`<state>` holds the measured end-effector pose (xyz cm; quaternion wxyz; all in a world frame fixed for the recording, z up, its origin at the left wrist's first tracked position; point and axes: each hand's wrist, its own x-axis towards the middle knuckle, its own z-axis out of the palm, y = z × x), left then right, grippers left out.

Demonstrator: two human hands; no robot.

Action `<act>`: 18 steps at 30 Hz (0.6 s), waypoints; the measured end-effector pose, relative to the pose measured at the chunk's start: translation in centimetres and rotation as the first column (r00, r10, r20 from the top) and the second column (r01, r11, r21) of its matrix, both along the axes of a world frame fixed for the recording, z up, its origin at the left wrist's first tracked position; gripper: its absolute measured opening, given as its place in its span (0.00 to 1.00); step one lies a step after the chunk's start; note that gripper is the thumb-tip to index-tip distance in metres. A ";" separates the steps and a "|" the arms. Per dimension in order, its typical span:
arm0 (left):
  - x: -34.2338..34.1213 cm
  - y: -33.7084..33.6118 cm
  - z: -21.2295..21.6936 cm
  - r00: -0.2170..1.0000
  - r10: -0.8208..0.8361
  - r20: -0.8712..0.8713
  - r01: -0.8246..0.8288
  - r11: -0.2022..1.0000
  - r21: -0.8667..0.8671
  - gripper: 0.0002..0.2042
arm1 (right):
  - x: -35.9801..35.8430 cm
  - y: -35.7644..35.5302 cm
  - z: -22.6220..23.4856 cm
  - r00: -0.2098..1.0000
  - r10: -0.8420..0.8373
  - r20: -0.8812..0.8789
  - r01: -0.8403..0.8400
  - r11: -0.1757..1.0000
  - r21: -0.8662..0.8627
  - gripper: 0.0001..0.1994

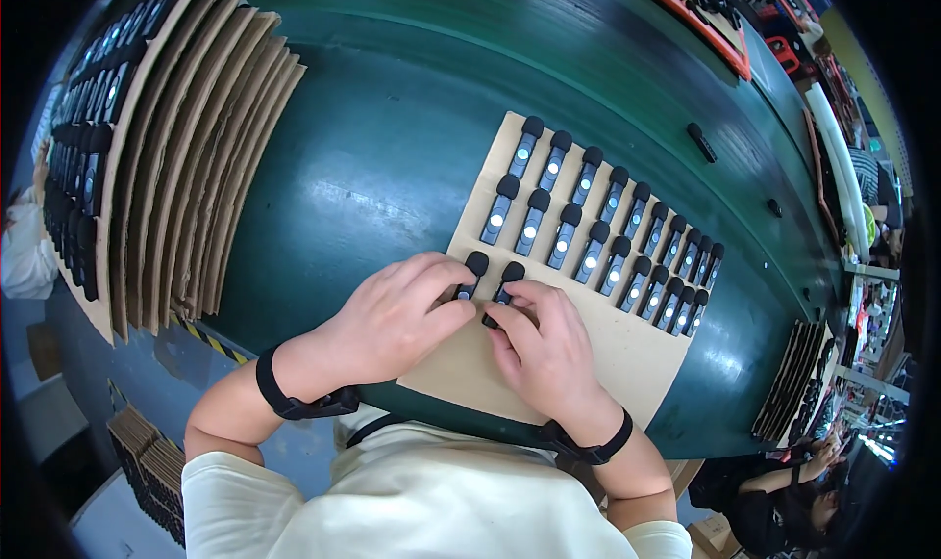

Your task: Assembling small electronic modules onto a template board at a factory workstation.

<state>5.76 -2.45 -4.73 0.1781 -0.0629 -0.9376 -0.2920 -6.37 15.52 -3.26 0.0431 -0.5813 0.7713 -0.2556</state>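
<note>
Two full rows of small black units (588, 216) already lie on the cardboard sheet (627, 358) on the green bench (392, 147), each with a dark cap and a pale dot on its body. A third row looks just begun: only two units (492, 279) sit at its left end, under the fingers. By my reckoning the near half of the sheet is bare, so most of that row, and maybe another, is left to fill.

Left hand (397, 319) lies palm down on the sheet, fingers curled over the leftmost unit, touching it; whether it pinches it I cannot tell. Right hand (544, 348) lies beside it, fingertips pressed on the second unit, thumb toward the left hand; a firm grip is not visible either. Both wrists wear black bands.

Around: a fanned stack of cardboard sheets (196, 167) at far left, with a loaded sheet of the same units (83, 167) along its outer edge. A smaller stack of loaded sheets (794, 382) stands at the right edge of the bench. One stray dark piece (702, 142) lies on the bench beyond the sheet, well apart. An orange-edged tray (686, 10) sits at the far rim. Another person (784, 490) is at lower right, away from the hands.

Nothing blocks the bare part of the sheet; only the hands themselves cover the two newest units.
</note>
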 end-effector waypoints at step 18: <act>-1.3 -0.3 0.6 0.997 0.030 -0.067 -0.023 0.994 0.111 0.13 | -0.3 0.5 0.8 0.998 -0.035 0.050 0.038 0.997 -0.063 0.16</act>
